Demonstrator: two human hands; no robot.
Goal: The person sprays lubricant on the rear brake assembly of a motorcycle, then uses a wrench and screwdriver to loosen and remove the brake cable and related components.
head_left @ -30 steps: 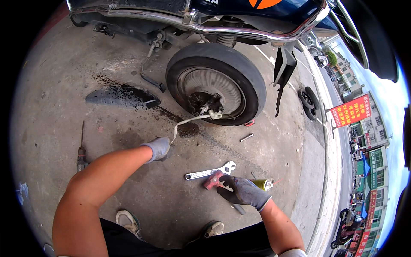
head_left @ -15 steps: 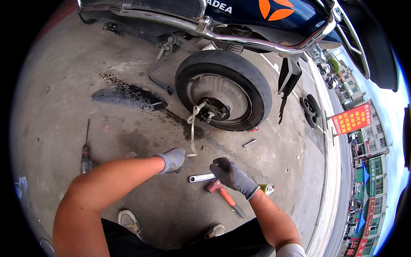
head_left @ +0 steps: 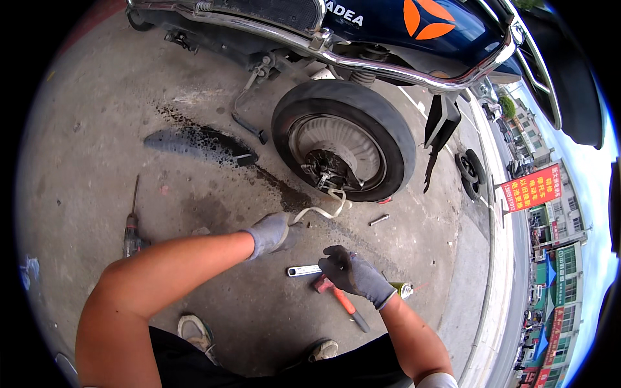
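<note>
My left hand, in a grey glove, is closed at the near end of a pale cable. The cable bends and loops up to the hub of the scooter's wheel. My right hand, also gloved, has curled fingers; whatever may be in them is hidden. It hovers over a silver wrench, covering the wrench's far part. Just below that hand, a hammer with a red head and orange-black handle lies on the ground.
A dark blue scooter body with a chrome rail overhangs the wheel. A power drill lies at left, a socket and a spray can at right. Dark oily stains mark the concrete. Loose tyres lie farther right.
The cable has swung from hanging down to stretching sideways, lower and right of the hub centre. My left hand has moved slightly up and right. My right hand stays almost in place.
</note>
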